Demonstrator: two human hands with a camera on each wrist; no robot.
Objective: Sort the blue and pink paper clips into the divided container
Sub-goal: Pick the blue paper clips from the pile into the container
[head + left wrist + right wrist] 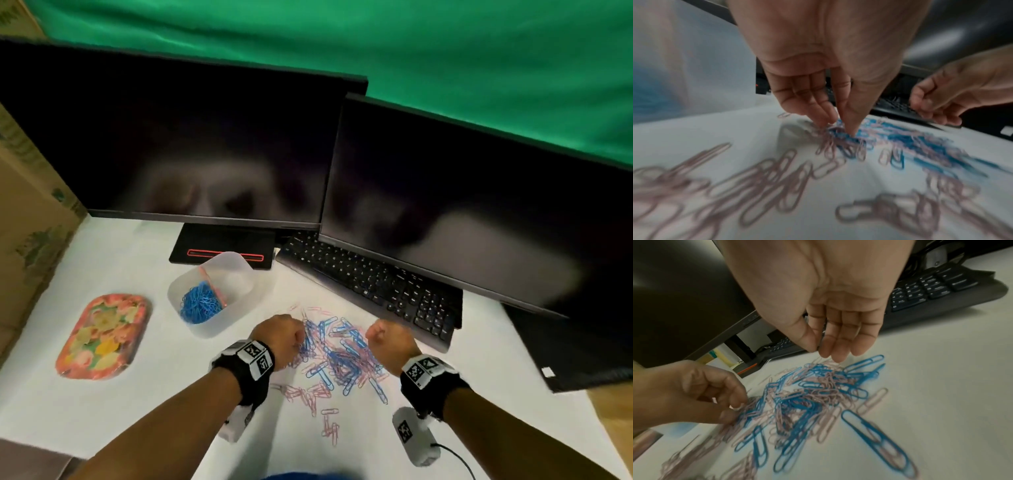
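A loose pile of blue and pink paper clips [339,356] lies on the white table in front of me. The translucent divided container [236,274] stands to the pile's left rear, with blue clips [200,303] in its left compartment; the right compartment looks bare. My left hand [840,126] reaches down into the pile's left edge, thumb and fingertips pinched together on clips there; their colour is blurred. My right hand [819,350] hovers over the pile's far right side, and its thumb and fingers pinch a thin pink clip [818,359].
A floral tray [102,337] lies at the left. A black keyboard [370,284] runs behind the pile under the right monitor [479,219]. The left monitor [191,147] and its base [222,246] stand behind the container. Cardboard boxes [27,212] line the left edge.
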